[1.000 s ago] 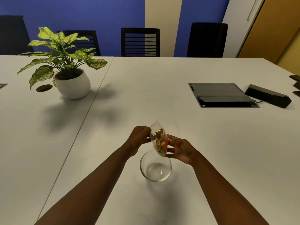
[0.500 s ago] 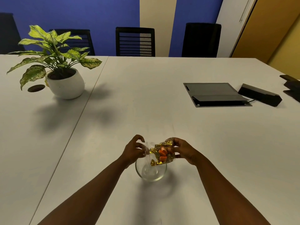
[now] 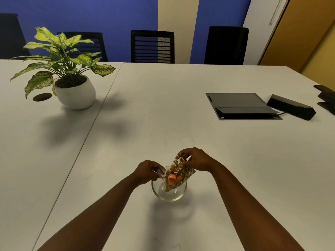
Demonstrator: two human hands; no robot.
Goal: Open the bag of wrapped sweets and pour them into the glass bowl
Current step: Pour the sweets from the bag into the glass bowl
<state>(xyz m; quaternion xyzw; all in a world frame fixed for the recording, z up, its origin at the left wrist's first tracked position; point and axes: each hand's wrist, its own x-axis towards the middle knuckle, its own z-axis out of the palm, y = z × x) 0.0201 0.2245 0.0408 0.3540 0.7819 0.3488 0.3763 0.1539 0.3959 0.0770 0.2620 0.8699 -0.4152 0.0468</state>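
Tipped steeper since a moment ago, the bag (image 3: 178,173) slants mouth-down over the bowl (image 3: 169,193), right hand (image 3: 196,159) pinching its raised end, left hand (image 3: 147,171) pinching the mouth.

Clear bag tipped over the glass bowl, both hands on it

The left hand (image 3: 147,171) pinches the lower edge of the bag (image 3: 178,173); the right hand (image 3: 196,160) grips its raised end. Gold and orange sweets (image 3: 173,178) crowd toward the glass bowl (image 3: 159,193) on the white bench (image 3: 163,115). A potted plant (image 3: 72,87) stands far left.
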